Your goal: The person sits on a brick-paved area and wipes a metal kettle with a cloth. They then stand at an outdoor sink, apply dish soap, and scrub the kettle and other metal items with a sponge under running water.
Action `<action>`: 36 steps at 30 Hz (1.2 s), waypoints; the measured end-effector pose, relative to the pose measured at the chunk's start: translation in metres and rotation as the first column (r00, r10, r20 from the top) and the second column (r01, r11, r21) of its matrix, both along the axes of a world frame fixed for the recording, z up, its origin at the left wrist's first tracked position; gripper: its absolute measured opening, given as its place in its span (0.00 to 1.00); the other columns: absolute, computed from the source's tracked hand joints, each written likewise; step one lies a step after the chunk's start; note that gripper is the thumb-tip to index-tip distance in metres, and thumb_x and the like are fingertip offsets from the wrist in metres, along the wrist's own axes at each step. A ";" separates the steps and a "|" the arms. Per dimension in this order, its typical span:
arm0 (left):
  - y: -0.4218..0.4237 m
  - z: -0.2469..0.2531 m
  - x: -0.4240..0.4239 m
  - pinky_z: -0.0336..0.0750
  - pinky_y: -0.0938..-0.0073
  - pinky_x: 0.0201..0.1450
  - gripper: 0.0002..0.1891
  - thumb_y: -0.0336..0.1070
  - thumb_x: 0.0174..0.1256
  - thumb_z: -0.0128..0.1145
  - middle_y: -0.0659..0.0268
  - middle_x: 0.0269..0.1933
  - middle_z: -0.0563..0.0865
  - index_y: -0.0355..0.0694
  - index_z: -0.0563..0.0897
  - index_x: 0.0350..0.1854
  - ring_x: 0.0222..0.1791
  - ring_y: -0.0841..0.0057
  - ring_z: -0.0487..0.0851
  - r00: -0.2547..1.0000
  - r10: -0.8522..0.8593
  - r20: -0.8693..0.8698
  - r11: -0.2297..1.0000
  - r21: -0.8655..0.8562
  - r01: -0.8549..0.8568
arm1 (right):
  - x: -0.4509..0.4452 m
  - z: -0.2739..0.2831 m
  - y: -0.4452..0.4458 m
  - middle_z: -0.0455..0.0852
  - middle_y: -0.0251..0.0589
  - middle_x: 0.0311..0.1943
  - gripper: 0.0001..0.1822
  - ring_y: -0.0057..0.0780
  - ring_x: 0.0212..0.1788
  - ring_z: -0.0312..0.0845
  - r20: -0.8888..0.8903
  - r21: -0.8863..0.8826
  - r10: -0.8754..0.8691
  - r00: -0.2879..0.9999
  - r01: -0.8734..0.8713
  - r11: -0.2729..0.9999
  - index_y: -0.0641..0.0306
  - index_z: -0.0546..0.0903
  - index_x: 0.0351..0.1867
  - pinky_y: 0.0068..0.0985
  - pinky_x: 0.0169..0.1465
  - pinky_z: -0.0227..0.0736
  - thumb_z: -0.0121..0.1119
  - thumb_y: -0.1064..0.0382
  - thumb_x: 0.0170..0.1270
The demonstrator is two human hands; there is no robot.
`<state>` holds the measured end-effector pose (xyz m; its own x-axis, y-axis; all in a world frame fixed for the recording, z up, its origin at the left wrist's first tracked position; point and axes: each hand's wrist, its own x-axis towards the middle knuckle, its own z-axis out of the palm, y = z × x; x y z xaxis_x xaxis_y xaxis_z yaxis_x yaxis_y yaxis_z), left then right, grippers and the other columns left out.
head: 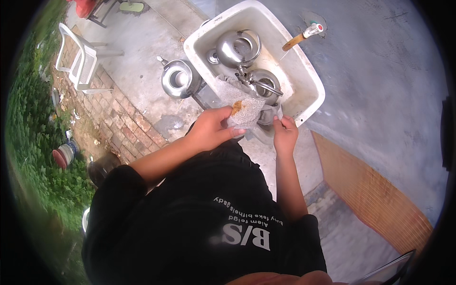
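Note:
A grey-white terry cloth [251,112] with an orange-brown patch is spread between my hands over the near rim of a white sink [310,85]. My left hand [215,128] grips its left edge, thumb towards the right. With thumb and fingers, my right hand [286,133] pinches the right edge. Inside the basin, just beyond the cloth, a steel kettle [272,79] lies with its round opening showing. Farther in is another steel kettle [228,53] with a looped handle. A small round metal lid [213,56] rests beside it. The cloth hides part of the near kettle.
Left of the sink stands a third steel kettle [192,80] with its top opening uncovered. A tap [313,29] with a brownish hose [294,42] juts over the basin from the grey wall [370,71]. A ribbed tan panel [370,188] leans at right. A white plastic chair [83,60] stands at left.

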<state>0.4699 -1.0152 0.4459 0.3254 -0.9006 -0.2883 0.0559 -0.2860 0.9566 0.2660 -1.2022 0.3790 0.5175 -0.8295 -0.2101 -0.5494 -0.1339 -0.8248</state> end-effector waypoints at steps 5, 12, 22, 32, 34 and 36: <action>-0.007 -0.032 -0.009 0.79 0.75 0.43 0.18 0.39 0.67 0.70 0.70 0.40 0.86 0.32 0.82 0.51 0.38 0.82 0.82 0.993 0.014 -0.116 0.993 0.118 0.000 | 0.040 -0.011 0.016 0.83 0.34 0.28 0.10 0.22 0.33 0.77 -0.040 0.384 0.079 0.996 -0.057 0.922 0.69 0.84 0.38 0.24 0.41 0.72 0.60 0.62 0.70; -0.035 -0.033 -0.016 0.83 0.74 0.45 0.18 0.35 0.68 0.68 0.66 0.48 0.86 0.32 0.81 0.56 0.45 0.81 0.83 0.824 0.064 -0.564 0.990 -0.069 -0.124 | 0.045 -0.003 0.030 0.82 0.40 0.58 0.19 0.27 0.54 0.80 0.481 0.837 -0.310 0.820 -0.324 0.441 0.68 0.77 0.62 0.26 0.56 0.75 0.48 0.64 0.74; -0.010 -0.036 0.019 0.79 0.82 0.30 0.12 0.35 0.70 0.64 0.64 0.40 0.89 0.33 0.83 0.49 0.32 0.83 0.84 0.718 0.360 -0.596 0.872 -0.059 -0.486 | 0.028 0.007 0.011 0.85 0.39 0.44 0.12 0.24 0.39 0.79 0.357 0.799 -0.648 0.673 0.140 0.585 0.69 0.78 0.54 0.25 0.39 0.75 0.52 0.68 0.73; 0.033 -0.035 0.025 0.69 0.85 0.25 0.12 0.36 0.70 0.64 0.71 0.34 0.85 0.34 0.84 0.50 0.26 0.88 0.76 0.738 0.571 -0.361 0.802 0.053 -0.595 | 0.051 -0.011 -0.002 0.84 0.41 0.31 0.09 0.40 0.33 0.82 -0.408 -0.234 0.324 0.854 -0.441 0.867 0.61 0.82 0.39 0.36 0.40 0.79 0.67 0.67 0.56; 0.023 -0.034 0.012 0.70 0.86 0.25 0.13 0.34 0.68 0.66 0.73 0.34 0.84 0.35 0.84 0.51 0.25 0.89 0.76 0.721 0.563 -0.404 0.813 0.115 -0.571 | 0.069 -0.034 -0.011 0.85 0.42 0.34 0.11 0.44 0.37 0.84 -0.434 -0.296 0.389 0.813 -0.537 0.790 0.59 0.83 0.40 0.39 0.42 0.79 0.68 0.66 0.54; 0.014 -0.028 0.006 0.71 0.86 0.26 0.13 0.34 0.68 0.67 0.73 0.34 0.84 0.35 0.84 0.50 0.25 0.90 0.76 0.742 0.522 -0.421 0.844 0.124 -0.522 | 0.081 -0.049 -0.025 0.87 0.42 0.37 0.12 0.47 0.42 0.84 -0.454 -0.339 0.369 0.811 -0.540 0.770 0.57 0.84 0.41 0.42 0.44 0.79 0.68 0.65 0.54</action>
